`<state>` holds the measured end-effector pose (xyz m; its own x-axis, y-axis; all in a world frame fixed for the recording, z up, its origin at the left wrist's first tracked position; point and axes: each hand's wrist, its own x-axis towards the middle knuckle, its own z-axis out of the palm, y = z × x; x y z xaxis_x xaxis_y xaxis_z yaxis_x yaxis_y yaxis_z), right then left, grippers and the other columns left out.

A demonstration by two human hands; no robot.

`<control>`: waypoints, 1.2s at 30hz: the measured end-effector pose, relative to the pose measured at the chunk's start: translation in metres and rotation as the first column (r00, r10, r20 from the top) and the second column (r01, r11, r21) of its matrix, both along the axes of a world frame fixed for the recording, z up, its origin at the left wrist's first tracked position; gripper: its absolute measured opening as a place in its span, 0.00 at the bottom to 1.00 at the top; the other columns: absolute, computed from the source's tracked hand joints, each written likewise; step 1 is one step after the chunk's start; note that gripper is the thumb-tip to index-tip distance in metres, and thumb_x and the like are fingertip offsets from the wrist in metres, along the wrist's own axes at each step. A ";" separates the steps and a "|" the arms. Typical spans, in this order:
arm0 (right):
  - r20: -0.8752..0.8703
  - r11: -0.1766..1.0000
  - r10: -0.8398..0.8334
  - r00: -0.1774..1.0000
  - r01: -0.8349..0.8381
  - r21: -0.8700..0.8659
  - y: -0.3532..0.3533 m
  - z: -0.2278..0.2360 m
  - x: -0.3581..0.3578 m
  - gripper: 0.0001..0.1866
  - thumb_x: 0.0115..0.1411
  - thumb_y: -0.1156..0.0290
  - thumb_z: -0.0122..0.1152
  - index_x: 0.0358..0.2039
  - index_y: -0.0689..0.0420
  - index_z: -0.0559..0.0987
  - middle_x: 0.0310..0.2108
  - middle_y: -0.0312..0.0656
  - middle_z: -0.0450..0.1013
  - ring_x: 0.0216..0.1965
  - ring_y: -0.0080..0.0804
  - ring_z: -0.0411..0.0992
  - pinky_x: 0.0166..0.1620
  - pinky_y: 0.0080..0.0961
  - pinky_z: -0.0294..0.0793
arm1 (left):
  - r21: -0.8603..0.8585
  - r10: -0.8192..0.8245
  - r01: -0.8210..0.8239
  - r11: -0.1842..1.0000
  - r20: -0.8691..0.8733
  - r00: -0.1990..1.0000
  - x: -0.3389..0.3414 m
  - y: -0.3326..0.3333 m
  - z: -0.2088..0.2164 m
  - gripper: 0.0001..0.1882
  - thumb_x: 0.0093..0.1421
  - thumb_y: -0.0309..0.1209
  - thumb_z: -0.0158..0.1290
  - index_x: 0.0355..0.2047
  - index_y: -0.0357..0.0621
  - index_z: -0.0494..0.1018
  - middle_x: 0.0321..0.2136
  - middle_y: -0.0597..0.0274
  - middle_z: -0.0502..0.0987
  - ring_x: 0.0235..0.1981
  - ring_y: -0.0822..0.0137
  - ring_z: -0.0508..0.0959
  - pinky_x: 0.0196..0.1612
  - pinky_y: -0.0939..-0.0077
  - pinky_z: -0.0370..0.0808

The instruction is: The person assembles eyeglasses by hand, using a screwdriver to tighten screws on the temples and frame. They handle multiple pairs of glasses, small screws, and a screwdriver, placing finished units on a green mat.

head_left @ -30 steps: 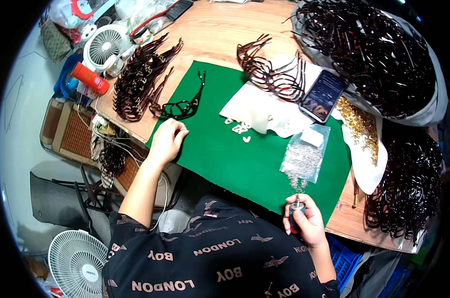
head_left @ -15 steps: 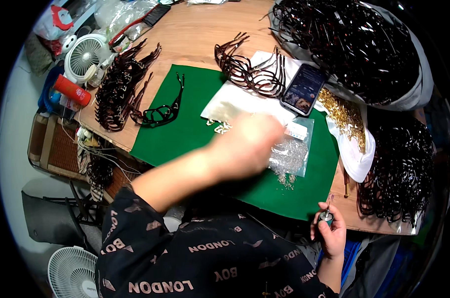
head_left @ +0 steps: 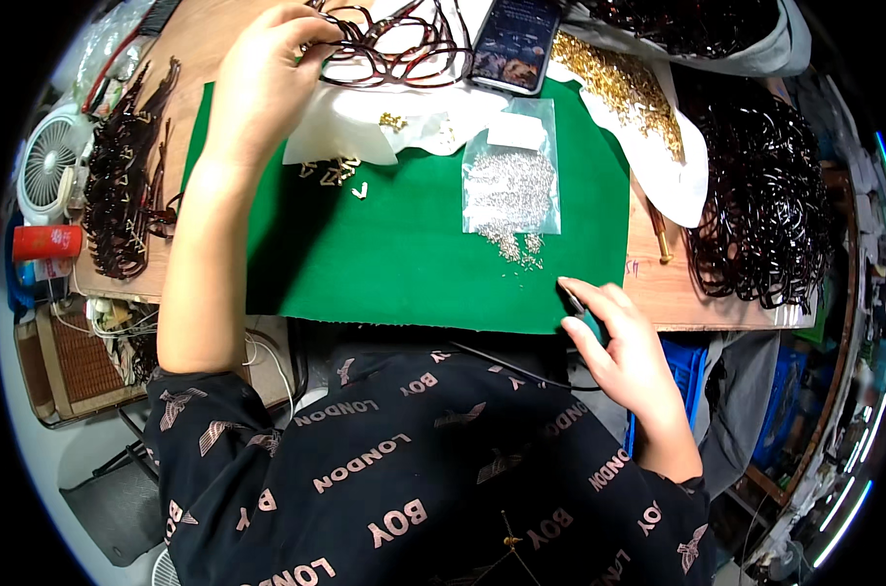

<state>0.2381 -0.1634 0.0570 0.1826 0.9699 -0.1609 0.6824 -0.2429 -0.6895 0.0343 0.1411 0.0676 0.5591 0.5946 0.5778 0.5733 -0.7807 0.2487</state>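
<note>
Atop white cloth, left hand (head_left: 267, 78) grips glossy frames (head_left: 389, 49).

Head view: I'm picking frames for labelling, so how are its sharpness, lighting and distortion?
Head view: mostly sharp, with no motion blur on the left hand at the glasses frames or the right hand; the forearm casts a dark shadow on the green mat; the screw bag glints a little; fisheye bends the table edge, and the corners are black.

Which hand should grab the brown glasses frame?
Left. The left hand already touches the glasses frames at the table's far side; the right hand sits near the green mat edge, gripping a small tool.
</note>
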 end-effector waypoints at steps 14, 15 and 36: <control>0.313 0.929 0.341 0.886 -0.267 -0.257 0.021 0.012 -0.023 0.20 0.57 0.68 0.51 0.51 0.51 0.68 0.28 0.48 0.65 0.24 0.43 0.70 0.28 0.34 0.72 | 0.075 -0.375 0.390 0.918 0.492 0.786 -0.079 -0.056 0.058 0.21 0.62 0.29 0.40 0.52 0.28 0.60 0.50 0.35 0.64 0.51 0.51 0.69 0.51 0.65 0.69; 0.342 0.924 0.356 0.870 -0.273 -0.268 0.021 0.014 -0.023 0.19 0.57 0.68 0.50 0.51 0.51 0.68 0.27 0.48 0.65 0.23 0.42 0.70 0.28 0.34 0.72 | -0.108 -0.269 0.431 0.896 0.640 0.720 -0.089 -0.059 0.059 0.22 0.63 0.31 0.39 0.53 0.28 0.58 0.51 0.35 0.64 0.50 0.52 0.70 0.49 0.68 0.71; -0.909 0.864 -0.345 0.234 -0.300 -0.405 0.033 0.024 -0.018 0.22 0.62 0.67 0.47 0.55 0.57 0.61 0.24 0.36 0.68 0.10 0.17 0.60 0.13 0.11 0.55 | 0.268 0.727 0.817 -0.510 0.643 0.243 -0.002 -0.183 -0.075 0.28 0.58 0.30 0.43 0.59 0.39 0.52 0.18 0.66 0.64 0.14 0.77 0.57 0.18 0.83 0.56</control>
